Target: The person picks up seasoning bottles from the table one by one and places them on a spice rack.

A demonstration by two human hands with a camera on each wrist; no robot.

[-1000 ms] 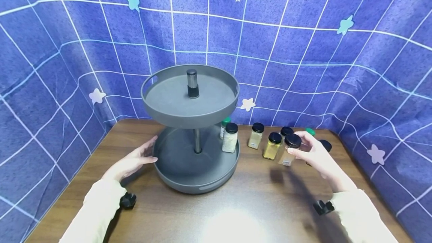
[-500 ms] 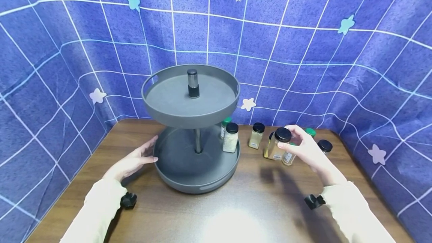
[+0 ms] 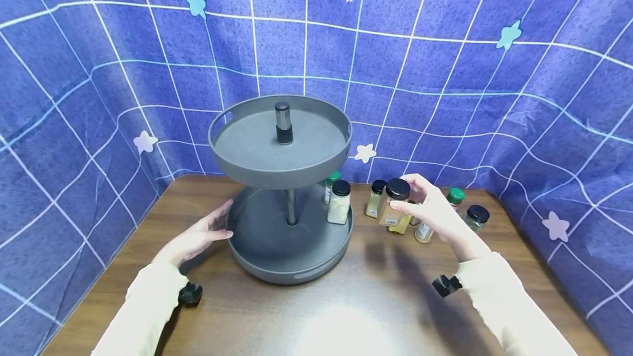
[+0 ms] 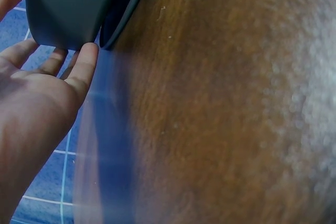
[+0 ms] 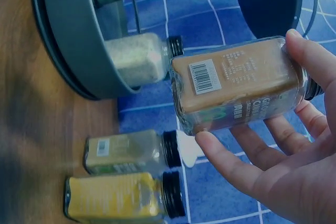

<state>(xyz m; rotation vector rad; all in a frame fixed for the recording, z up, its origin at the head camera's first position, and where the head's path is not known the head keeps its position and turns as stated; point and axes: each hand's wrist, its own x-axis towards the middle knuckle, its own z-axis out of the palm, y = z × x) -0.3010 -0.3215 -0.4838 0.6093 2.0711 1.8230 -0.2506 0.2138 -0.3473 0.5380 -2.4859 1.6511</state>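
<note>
My right hand (image 3: 434, 212) holds up a square clear spice jar (image 5: 239, 85) of brown powder with a black lid, thumb and fingers around its sides. In the right wrist view a barcode label shows on it. The jar is above the table, right of a grey two-tier turntable (image 3: 277, 274). My left hand (image 3: 190, 239) touches the left outer wall of the lower tier; in the left wrist view its fingertips (image 4: 90, 52) rest against that wall. A jar of pale contents (image 3: 339, 207) and a green-capped jar (image 3: 330, 191) stand on the lower tier's right side.
Right of the turntable stand a black-lidded jar of pale powder (image 5: 126, 151), a yellow spice jar (image 5: 113, 198) and a small labelled jar (image 3: 423, 232). Farther right are a green-capped jar (image 3: 455, 196) and another black-lidded jar (image 3: 476, 217). A blue gridded cloth (image 3: 316, 43) hangs behind.
My right hand has carried the brown spice jar leftward toward the turntable, uncovering jars behind it. The left hand has stayed at the lower tier's wall.
</note>
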